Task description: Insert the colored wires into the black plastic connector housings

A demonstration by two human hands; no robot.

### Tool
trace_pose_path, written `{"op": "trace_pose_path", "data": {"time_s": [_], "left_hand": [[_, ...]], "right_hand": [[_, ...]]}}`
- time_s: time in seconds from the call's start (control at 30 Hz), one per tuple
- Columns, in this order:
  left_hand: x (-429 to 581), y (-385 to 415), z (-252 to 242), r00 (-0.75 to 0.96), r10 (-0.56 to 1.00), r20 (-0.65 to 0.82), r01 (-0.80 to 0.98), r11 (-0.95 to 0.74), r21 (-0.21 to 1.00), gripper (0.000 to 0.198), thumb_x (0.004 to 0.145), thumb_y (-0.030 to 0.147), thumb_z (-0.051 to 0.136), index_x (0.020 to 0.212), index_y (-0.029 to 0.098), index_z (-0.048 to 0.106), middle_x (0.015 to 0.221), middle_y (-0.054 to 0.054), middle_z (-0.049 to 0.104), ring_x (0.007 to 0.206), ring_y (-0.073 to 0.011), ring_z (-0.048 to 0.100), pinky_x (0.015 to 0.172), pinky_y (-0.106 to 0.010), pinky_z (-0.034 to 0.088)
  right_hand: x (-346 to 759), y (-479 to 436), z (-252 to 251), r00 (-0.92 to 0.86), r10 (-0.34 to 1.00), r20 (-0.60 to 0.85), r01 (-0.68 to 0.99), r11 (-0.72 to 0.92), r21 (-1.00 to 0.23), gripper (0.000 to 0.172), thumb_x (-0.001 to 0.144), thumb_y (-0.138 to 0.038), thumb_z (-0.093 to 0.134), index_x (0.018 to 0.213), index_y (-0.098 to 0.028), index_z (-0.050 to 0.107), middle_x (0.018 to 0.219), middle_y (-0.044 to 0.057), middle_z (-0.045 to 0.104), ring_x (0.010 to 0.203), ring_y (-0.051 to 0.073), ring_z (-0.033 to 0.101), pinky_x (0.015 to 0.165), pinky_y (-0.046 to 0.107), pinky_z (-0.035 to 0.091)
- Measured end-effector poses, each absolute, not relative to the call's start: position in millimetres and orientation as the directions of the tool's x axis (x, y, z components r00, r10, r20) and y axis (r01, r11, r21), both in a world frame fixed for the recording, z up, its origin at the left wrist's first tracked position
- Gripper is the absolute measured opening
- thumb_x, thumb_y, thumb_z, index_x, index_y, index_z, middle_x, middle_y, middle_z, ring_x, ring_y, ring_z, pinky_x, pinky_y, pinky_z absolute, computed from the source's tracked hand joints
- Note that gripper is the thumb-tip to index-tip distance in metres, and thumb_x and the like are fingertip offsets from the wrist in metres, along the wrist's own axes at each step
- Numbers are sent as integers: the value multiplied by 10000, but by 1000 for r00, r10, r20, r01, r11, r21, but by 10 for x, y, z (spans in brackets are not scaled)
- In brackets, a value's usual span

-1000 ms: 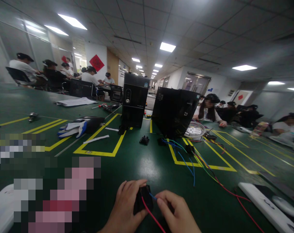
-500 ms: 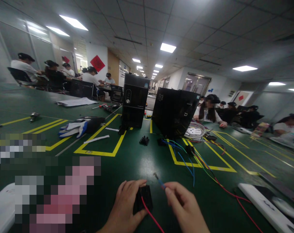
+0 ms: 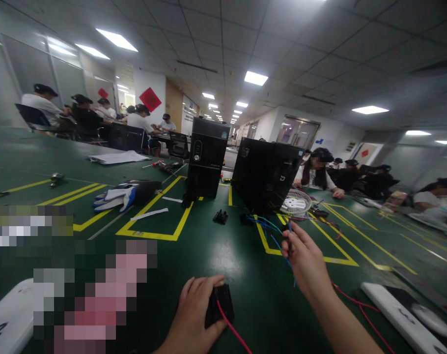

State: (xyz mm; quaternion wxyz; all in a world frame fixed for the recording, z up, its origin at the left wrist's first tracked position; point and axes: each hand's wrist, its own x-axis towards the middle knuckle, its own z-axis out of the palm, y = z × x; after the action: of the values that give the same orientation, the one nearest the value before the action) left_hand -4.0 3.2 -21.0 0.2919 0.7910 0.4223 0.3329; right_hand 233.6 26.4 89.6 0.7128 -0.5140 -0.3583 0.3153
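My left hand [image 3: 196,312] is closed around the side of a flat black block [image 3: 227,302] on the green table, thumb at its near edge and fingers over its top. A red wire [image 3: 229,322] comes out of the block toward me. Farther off to the right, my right hand [image 3: 306,258] is closed, its fingertips at a small black piece [image 3: 285,228] among the wires. A short blue bit [image 3: 290,225] shows at the fingers. What they pinch is mostly hidden. Blue wires [image 3: 278,244] hang beside this hand.
Two black computer cases [image 3: 209,162] stand at the back. A small black part [image 3: 220,217] lies before them. Gloves [image 3: 115,198] lie left, a white basket [image 3: 296,201] right. A white strip [image 3: 400,314] is at the right front. A person [image 3: 319,169] sits across the table.
My right hand has moved away and to the right, from beside the black block to the wires. A slim blue piece with a metal tip showed in it before. My left hand has stayed.
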Motion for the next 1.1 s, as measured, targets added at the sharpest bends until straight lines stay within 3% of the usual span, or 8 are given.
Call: {"op": "trace_pose_path", "data": {"time_s": [0.17, 0.27, 0.37, 0.47, 0.7, 0.9, 1.1], "left_hand": [[-45, 40, -246, 422, 858, 293, 477, -485, 734, 647, 653, 134, 614, 1255, 294, 441, 1188, -29, 612, 1153, -287, 506, 1058, -583, 195], [-42, 39, -242, 410, 858, 310, 490, -494, 718, 657, 641, 124, 594, 1258, 291, 442, 1191, -31, 617, 1148, -289, 519, 1057, -575, 213], [-23, 41, -251, 396, 849, 350, 504, -520, 690, 634, 637, 119, 575, 1241, 273, 461, 1175, -39, 626, 1122, -286, 543, 1039, -553, 261], [4, 60, -304, 351, 847, 399, 522, -531, 667, 630, 607, 113, 571, 1215, 255, 488, 1143, -49, 644, 1098, -293, 558, 1026, -543, 280], [-4, 121, -416, 378, 840, 390, 520, -540, 661, 693, 571, 107, 562, 1242, 257, 482, 1158, -52, 647, 1101, -298, 555, 1024, -526, 292], [-8, 123, -397, 383, 859, 341, 534, -507, 677, 674, 569, 107, 548, 1225, 249, 493, 1169, -66, 641, 1111, -308, 543, 1027, -547, 283], [-5, 109, -354, 384, 854, 350, 499, -511, 700, 659, 566, 122, 550, 1207, 266, 495, 1151, -53, 651, 1099, -307, 563, 1027, -566, 265]], "right_hand": [[2316, 806, 912, 515, 839, 177, 59, 171, -983, 405, 802, -337, 621, 1167, -175, 554, 748, -37, 580, 449, 54, 441, 379, 175, 322], [2270, 1180, 885, 468, 868, 166, 181, 89, -979, 271, 897, -319, 557, 1112, -156, 576, 767, -23, 599, 492, 65, 501, 438, 192, 410], [2200, 1514, 782, 412, 898, 154, 326, 12, -945, 226, 916, -323, 559, 1051, -146, 599, 908, 22, 637, 679, 116, 607, 595, 268, 516], [2106, 1763, 633, 355, 922, 152, 473, -38, -880, 223, 910, -315, 572, 1056, -149, 606, 1033, 48, 634, 842, 162, 627, 723, 342, 533], [1930, 2070, 500, 290, 952, 100, 741, -157, -653, 211, 913, -317, 565, 1067, -182, 615, 1126, 59, 616, 973, 194, 603, 840, 397, 500], [1841, 2202, 476, 291, 956, 49, 858, -238, -456, 236, 918, -320, 558, 1115, -195, 595, 1158, 64, 598, 984, 198, 600, 838, 395, 502], [1770, 2252, 409, 254, 967, 27, 909, -229, -347, 252, 926, -328, 544, 1141, -202, 585, 1185, 69, 586, 1004, 202, 593, 851, 403, 498]]}}
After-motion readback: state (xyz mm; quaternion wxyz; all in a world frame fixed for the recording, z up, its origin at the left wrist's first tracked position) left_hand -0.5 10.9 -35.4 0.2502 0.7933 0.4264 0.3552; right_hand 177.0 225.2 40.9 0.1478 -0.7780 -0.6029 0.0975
